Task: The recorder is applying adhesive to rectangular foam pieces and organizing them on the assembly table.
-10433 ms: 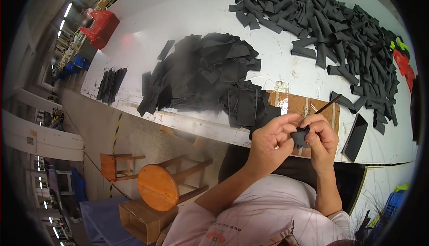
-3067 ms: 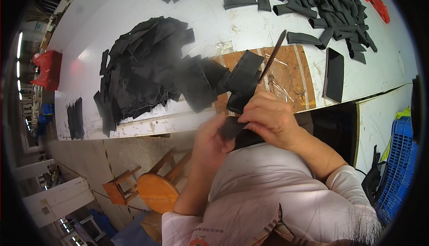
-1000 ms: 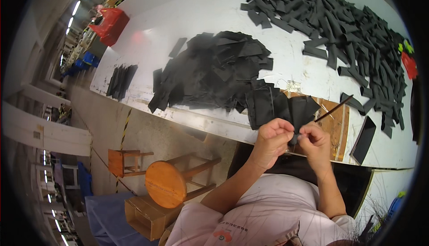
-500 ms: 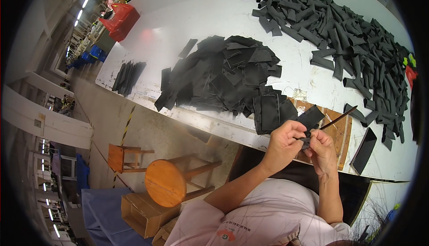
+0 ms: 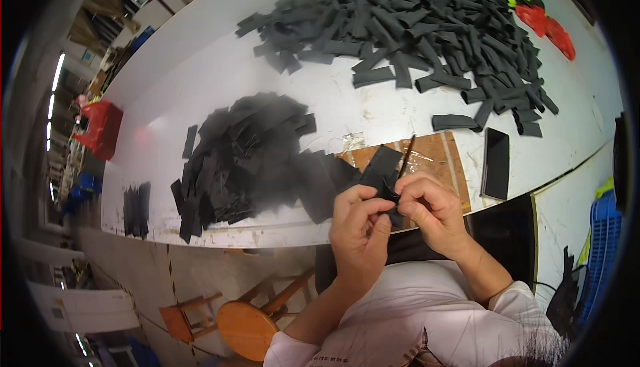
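My left hand [image 5: 360,230] pinches a black fabric strip [image 5: 383,164], which sticks up beyond the fingers. My right hand [image 5: 432,212] is closed beside it, thumb and fingers meeting the left fingertips at the strip's near end. From the right fingers a thin dark stick [image 5: 407,154] points up and away; its lower end is hidden. Both hands are over the near edge of a brown board [image 5: 443,160] lying on the white table [image 5: 373,117]. Left of the hands lies a heap of flat black fabric pieces [image 5: 247,147], reaching close to the left hand.
A large heap of rolled black fabric tubes [image 5: 413,34] covers the far side. Right of the board lies a dark phone-like slab [image 5: 495,164]. Red bags [image 5: 100,130] sit at the far left, more red plastic [image 5: 547,30] far right. A wooden stool [image 5: 247,327] and blue crate [image 5: 599,254] flank me.
The whole view has turned, so the table and heaps appear shifted left. Both hands stay pinched together at the black strip, with the thin stick now pointing more steeply upward.
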`<state>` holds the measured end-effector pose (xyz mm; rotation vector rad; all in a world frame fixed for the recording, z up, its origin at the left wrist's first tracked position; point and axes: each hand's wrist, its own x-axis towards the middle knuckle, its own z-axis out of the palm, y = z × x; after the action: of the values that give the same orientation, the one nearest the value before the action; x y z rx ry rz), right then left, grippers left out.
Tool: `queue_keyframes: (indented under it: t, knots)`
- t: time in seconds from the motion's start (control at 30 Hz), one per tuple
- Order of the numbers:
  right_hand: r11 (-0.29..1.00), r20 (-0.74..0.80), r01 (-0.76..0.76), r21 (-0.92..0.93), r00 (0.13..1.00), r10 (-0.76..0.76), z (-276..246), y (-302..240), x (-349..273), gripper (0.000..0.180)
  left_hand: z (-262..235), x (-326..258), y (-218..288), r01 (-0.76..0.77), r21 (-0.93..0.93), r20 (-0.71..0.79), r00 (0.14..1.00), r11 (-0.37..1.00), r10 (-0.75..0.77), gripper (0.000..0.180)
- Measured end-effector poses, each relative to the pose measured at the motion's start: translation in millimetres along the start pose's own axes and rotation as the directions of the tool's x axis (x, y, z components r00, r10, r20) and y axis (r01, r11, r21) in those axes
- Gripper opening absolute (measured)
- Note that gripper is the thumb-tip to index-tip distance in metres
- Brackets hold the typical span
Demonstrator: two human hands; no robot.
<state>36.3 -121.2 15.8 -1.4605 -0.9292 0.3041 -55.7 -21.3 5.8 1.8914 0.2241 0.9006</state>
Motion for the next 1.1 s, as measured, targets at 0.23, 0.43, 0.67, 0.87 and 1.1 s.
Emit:
queue_keyframes:
  t: [0.23, 0.43, 0.67, 0.87, 1.1]
  knots:
    - [0.99, 0.084, -0.104, 0.09, 0.992, 0.097, -30.7, -44.4, 35.4, 0.012, -4.1, 52.2, 28.7, 0.485, -0.822, 0.397, 0.864, 0.3, -0.308, 0.014]
    - [0.869, 0.28, -0.397, 0.297, 0.906, 0.318, -44.0, -63.1, 71.4, 0.02, -6.5, 85.7, 24.5, 0.588, -0.68, 0.621, 0.78, -0.437, 0.083, 0.03]
    - [0.46, 0.411, -0.688, 0.562, 0.715, 0.566, -41.8, 39.6, 50.2, 0.022, 15.6, 52.5, -45.9, 0.529, -0.69, 0.716, 0.6, -0.494, -0.357, 0.024]
    - [0.748, 0.445, -0.523, 0.408, 0.83, 0.337, -48.7, 35.2, 61.8, 0.021, 26.6, 50.8, 15.1, 0.478, -0.717, 0.322, 0.873, 0.508, -0.366, 0.03]
    - [0.595, 0.433, -0.573, 0.564, 0.819, 0.377, -34.2, 70.0, 46.9, 0.019, 17.5, 42.9, -13.5, 0.598, -0.516, 0.283, 0.795, 0.614, -0.536, 0.029]
